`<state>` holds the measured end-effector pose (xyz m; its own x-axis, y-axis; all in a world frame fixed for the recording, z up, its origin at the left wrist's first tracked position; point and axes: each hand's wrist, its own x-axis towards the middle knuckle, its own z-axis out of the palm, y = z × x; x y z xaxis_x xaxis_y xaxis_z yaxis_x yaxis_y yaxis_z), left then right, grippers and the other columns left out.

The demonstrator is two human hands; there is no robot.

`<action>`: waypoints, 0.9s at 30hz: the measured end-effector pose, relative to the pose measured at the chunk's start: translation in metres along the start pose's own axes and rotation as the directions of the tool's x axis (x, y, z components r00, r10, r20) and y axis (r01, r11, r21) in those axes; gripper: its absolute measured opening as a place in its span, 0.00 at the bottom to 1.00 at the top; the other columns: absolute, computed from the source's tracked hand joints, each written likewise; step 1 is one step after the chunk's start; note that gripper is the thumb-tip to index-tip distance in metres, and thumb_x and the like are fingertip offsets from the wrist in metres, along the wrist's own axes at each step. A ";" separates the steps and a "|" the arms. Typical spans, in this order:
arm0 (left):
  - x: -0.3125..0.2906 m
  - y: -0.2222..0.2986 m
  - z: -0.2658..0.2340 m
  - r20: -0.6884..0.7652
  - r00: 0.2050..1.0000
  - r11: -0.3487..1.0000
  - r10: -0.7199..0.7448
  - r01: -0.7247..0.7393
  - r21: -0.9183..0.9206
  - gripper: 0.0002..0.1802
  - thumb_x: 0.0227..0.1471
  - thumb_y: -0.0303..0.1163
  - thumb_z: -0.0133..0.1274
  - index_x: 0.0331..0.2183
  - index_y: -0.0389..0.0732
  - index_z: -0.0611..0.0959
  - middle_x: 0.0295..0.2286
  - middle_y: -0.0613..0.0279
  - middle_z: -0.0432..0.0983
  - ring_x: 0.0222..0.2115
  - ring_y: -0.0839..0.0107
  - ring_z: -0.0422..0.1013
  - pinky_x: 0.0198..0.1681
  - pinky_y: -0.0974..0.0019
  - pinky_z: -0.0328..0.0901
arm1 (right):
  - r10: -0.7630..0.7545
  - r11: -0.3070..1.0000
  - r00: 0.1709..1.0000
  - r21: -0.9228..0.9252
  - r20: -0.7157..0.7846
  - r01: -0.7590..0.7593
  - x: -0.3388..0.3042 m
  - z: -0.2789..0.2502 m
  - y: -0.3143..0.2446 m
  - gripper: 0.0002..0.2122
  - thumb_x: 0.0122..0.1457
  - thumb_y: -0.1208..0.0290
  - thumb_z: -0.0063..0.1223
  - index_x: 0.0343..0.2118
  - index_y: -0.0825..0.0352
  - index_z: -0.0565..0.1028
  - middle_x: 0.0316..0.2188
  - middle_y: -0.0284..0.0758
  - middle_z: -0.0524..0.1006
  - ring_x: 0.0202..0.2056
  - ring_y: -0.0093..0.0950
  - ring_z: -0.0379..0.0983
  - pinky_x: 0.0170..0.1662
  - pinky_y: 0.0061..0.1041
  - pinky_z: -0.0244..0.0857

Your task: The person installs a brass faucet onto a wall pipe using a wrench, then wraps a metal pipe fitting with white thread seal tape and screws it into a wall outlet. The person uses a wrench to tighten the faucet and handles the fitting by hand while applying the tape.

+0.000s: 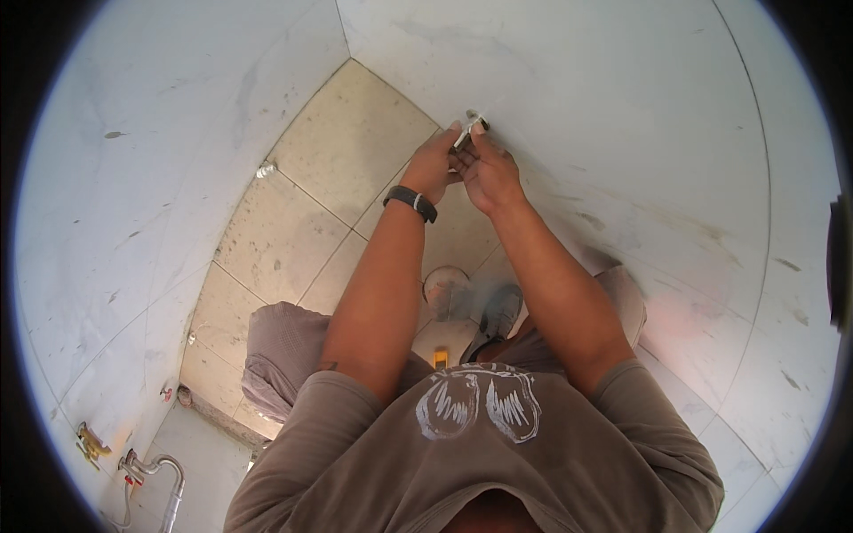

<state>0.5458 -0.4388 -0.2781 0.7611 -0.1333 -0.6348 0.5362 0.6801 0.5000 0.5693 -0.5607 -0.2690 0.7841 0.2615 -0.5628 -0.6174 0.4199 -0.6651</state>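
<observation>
A small chrome pipe fitting (463, 137) sits at the tiled wall ahead of me, with a round plate behind it against the wall. Its exact kind is partly covered by my fingers. My left hand (432, 167), with a black band on the wrist, closes on the fitting from the left, thumb along its side. From the right, my right hand (491, 176) grips the same fitting, thumb near its wall end and fingers curled below.
Beige floor tiles (342, 124) run between two marbled walls. A round drain cover (447, 286) and a yellow object (440, 358) lie near my shoe (498, 315). Another metal fitting (266, 170) juts from the left wall. Lower left are a brass tap (91, 444) and a chrome trap pipe (169, 471).
</observation>
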 end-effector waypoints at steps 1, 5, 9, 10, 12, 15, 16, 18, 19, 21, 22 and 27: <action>0.001 0.001 0.003 -0.008 1.000 0.999 0.017 -0.017 0.039 0.22 0.66 0.48 0.49 0.48 0.39 0.79 0.35 0.63 0.74 0.31 0.70 0.68 0.40 0.65 0.69 | -0.011 1.000 1.000 0.016 0.007 0.010 -0.001 0.001 0.001 0.14 0.69 0.60 0.53 0.45 0.67 0.74 0.38 0.32 0.76 0.41 0.29 0.73 0.45 0.32 0.69; 0.003 0.007 0.012 -0.004 0.999 0.992 0.039 -0.039 0.118 0.21 0.65 0.48 0.50 0.44 0.39 0.80 0.32 0.65 0.75 0.26 0.72 0.68 0.34 0.68 0.67 | -0.017 1.000 1.000 -0.013 -0.005 0.017 -0.007 0.008 -0.002 0.14 0.70 0.59 0.52 0.45 0.67 0.74 0.39 0.33 0.76 0.41 0.28 0.73 0.45 0.32 0.69; 0.005 0.005 0.017 -0.074 0.994 0.989 0.085 -0.075 0.129 0.20 0.65 0.47 0.50 0.42 0.39 0.81 0.33 0.63 0.77 0.27 0.72 0.71 0.32 0.68 0.66 | -0.037 0.989 0.998 -0.142 -0.055 0.028 -0.013 0.013 -0.011 0.15 0.69 0.57 0.53 0.44 0.67 0.74 0.36 0.33 0.77 0.37 0.28 0.74 0.44 0.31 0.69; 0.006 0.003 0.018 -0.091 0.989 0.983 0.114 -0.100 0.151 0.20 0.65 0.47 0.51 0.42 0.38 0.81 0.33 0.63 0.77 0.27 0.72 0.71 0.33 0.68 0.67 | -0.042 0.982 0.998 -0.188 -0.051 0.031 -0.014 0.014 -0.013 0.15 0.69 0.57 0.53 0.43 0.67 0.75 0.35 0.33 0.77 0.36 0.28 0.74 0.44 0.30 0.68; 0.008 -0.001 0.021 -0.112 0.983 0.973 0.145 -0.121 0.199 0.21 0.64 0.47 0.51 0.41 0.38 0.81 0.32 0.61 0.78 0.28 0.71 0.72 0.33 0.67 0.67 | -0.066 0.940 0.985 -0.340 -0.162 0.007 -0.016 0.018 -0.015 0.16 0.69 0.56 0.54 0.42 0.68 0.75 0.34 0.33 0.78 0.34 0.26 0.73 0.41 0.28 0.68; 0.010 -0.008 0.026 -0.102 0.905 0.878 0.414 -0.366 0.308 0.22 0.64 0.48 0.52 0.39 0.36 0.81 0.29 0.60 0.77 0.27 0.71 0.72 0.32 0.66 0.67 | -0.143 0.893 0.960 -0.450 -0.239 0.020 -0.022 0.024 -0.017 0.17 0.68 0.55 0.55 0.38 0.68 0.76 0.31 0.32 0.78 0.32 0.23 0.72 0.36 0.25 0.66; 0.011 -0.008 0.027 -0.128 0.919 0.903 0.372 -0.326 0.281 0.22 0.64 0.47 0.52 0.38 0.35 0.81 0.29 0.59 0.77 0.27 0.71 0.72 0.31 0.66 0.67 | -0.158 0.882 0.953 -0.470 -0.257 0.019 -0.025 0.026 -0.018 0.17 0.67 0.55 0.55 0.36 0.68 0.76 0.29 0.32 0.78 0.31 0.22 0.72 0.34 0.24 0.66; 0.011 -0.007 0.029 -0.177 0.943 0.945 0.281 -0.240 0.222 0.21 0.63 0.46 0.53 0.36 0.34 0.80 0.28 0.59 0.77 0.28 0.71 0.72 0.30 0.67 0.67 | -0.165 0.858 0.956 -0.514 -0.243 0.017 -0.030 0.026 -0.024 0.17 0.67 0.56 0.56 0.33 0.68 0.76 0.26 0.32 0.77 0.28 0.21 0.71 0.32 0.24 0.65; 0.011 -0.007 0.030 -0.172 0.951 0.954 0.257 -0.220 0.205 0.21 0.63 0.46 0.54 0.36 0.34 0.80 0.28 0.59 0.77 0.28 0.72 0.72 0.29 0.67 0.67 | -0.166 0.846 0.960 -0.533 -0.227 0.020 -0.032 0.026 -0.028 0.17 0.67 0.56 0.56 0.32 0.69 0.76 0.25 0.32 0.77 0.27 0.21 0.71 0.31 0.24 0.65; 0.011 -0.006 0.030 -0.158 0.963 0.968 0.218 -0.193 0.164 0.20 0.62 0.44 0.55 0.35 0.34 0.79 0.28 0.59 0.77 0.27 0.73 0.72 0.28 0.68 0.66 | -0.170 0.779 0.967 -0.627 -0.189 0.014 -0.035 0.022 -0.035 0.17 0.66 0.55 0.56 0.30 0.65 0.76 0.23 0.29 0.75 0.24 0.20 0.70 0.29 0.22 0.61; 0.011 -0.007 0.030 -0.164 0.958 0.959 0.236 -0.202 0.196 0.19 0.62 0.44 0.56 0.35 0.34 0.79 0.28 0.59 0.76 0.27 0.73 0.72 0.28 0.68 0.67 | -0.172 0.746 0.971 -0.665 -0.164 0.019 -0.037 0.020 -0.037 0.16 0.66 0.54 0.56 0.30 0.63 0.76 0.22 0.28 0.75 0.23 0.19 0.70 0.28 0.21 0.59; 0.012 -0.013 0.030 -0.141 0.915 0.913 0.379 -0.345 0.217 0.19 0.61 0.43 0.58 0.38 0.34 0.78 0.27 0.61 0.76 0.22 0.75 0.70 0.26 0.69 0.67 | -0.103 0.628 0.986 -0.777 -0.134 -0.040 -0.050 0.007 -0.042 0.16 0.64 0.60 0.57 0.30 0.71 0.77 0.21 0.32 0.77 0.23 0.22 0.71 0.29 0.25 0.64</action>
<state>0.5589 -0.4713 -0.2750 0.8479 0.2370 -0.4743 0.3066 0.5107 0.8032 0.5566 -0.5847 -0.2098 0.8283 0.0980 -0.5516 -0.4674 -0.4221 -0.7768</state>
